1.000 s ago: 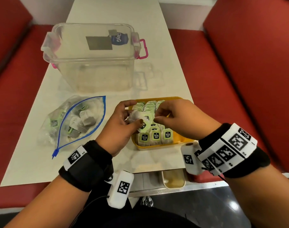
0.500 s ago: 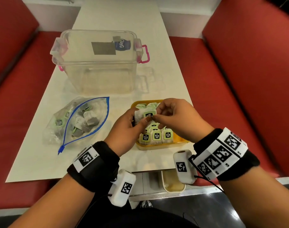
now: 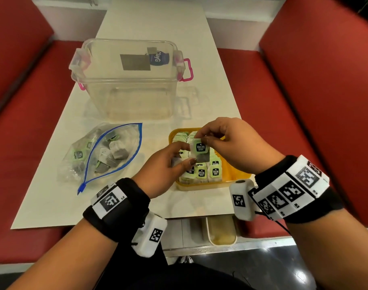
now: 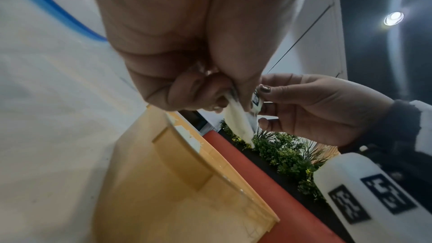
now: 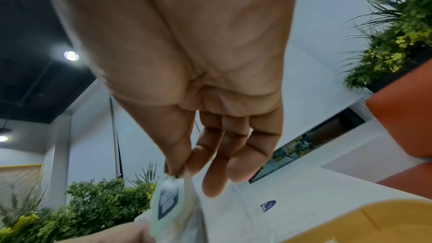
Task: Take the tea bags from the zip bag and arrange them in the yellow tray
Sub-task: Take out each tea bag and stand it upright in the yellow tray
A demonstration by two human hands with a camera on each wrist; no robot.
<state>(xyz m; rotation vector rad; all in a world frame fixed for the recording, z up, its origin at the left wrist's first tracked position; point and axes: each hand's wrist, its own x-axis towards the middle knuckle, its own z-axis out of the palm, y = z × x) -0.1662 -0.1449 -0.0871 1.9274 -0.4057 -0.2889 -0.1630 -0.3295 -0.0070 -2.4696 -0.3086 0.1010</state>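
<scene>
Between red benches, over the yellow tray (image 3: 235, 176), the right hand (image 3: 231, 143) pinched a tea bag (image 3: 199, 150) by its tag while the left hand (image 3: 164, 170) gripped its pouch; light, limp, probably tearable, best held by the tag.

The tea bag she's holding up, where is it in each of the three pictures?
Head view: the tea bag is in the middle, above the yellow tray, pinched by both hands.
Left wrist view: the tea bag is centre, seen edge-on, hanging below the left hand's fingers.
Right wrist view: the tea bag is at the bottom, left of centre, blurred, under the right hand's fingertips.
Shared landmark: the yellow tray shows in all three.
</scene>
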